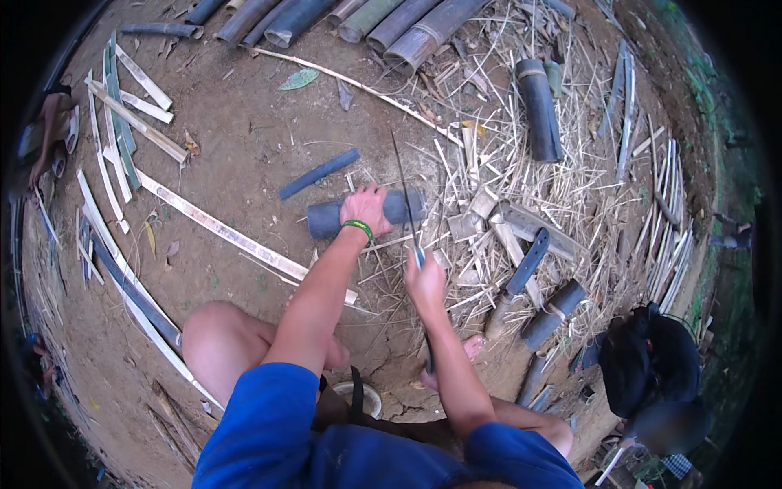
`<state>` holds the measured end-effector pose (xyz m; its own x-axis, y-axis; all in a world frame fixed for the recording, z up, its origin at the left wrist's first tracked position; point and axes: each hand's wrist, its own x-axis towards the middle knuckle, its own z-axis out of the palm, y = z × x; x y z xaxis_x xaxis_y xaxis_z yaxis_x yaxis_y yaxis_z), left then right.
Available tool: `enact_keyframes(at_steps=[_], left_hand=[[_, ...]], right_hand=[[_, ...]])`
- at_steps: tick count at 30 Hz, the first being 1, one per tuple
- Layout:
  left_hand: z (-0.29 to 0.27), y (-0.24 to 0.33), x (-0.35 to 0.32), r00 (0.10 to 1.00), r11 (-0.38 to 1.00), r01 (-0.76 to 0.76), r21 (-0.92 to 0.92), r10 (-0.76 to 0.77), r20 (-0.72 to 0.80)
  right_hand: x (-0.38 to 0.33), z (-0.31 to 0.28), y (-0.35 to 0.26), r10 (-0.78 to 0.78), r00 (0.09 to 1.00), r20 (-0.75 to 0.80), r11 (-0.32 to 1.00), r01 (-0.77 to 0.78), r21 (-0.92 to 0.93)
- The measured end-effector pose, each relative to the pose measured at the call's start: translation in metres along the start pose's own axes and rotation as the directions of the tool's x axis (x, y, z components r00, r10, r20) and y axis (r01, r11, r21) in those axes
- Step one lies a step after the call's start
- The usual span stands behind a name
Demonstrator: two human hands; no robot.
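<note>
A short, thick dark bamboo section [326,220] lies crosswise on the dirt in front of me. My left hand [368,209] presses down around its middle, fingers curled over the far side. In my right hand [425,281] is a long narrow-bladed tool [401,175]; whether saw or knife I cannot tell. Its thin blade points away from me and crosses the bamboo near the right end, to the right of my left hand. Just beyond the bamboo rests a narrow dark bamboo strip [319,174], touched by neither hand.
Bamboo offcuts and shavings [497,171] cover the ground on the right, with an upright-lying tube [539,110] among them. Thick tubes [419,37] line the far side. Long split strips [236,236] lie left. A person in dark clothing [648,359] crouches at the right; another person [53,134] is far left.
</note>
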<state>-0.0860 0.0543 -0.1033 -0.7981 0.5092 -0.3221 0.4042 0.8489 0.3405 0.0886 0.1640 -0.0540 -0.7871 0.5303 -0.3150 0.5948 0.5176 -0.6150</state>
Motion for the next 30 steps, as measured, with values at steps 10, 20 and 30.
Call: enact_keyframes(at_steps=[10,20,30], left_hand=[[0.015,0.008,-0.008,0.978,0.989,0.028,0.142,0.002,-0.208],[0.002,0.003,-0.005,0.986,0.992,0.037,0.124,-0.017,-0.163],[0.006,0.001,-0.007,0.991,0.991,0.040,0.127,-0.023,-0.135]], right_hand=[[0.054,0.010,-0.032,-0.056,0.996,-0.064,0.996,0.051,-0.071],[-0.041,-0.016,0.020,-0.015,1.000,-0.010,0.999,0.015,0.028],[-0.039,-0.015,0.019,-0.067,0.997,0.030,0.994,0.069,-0.082]])
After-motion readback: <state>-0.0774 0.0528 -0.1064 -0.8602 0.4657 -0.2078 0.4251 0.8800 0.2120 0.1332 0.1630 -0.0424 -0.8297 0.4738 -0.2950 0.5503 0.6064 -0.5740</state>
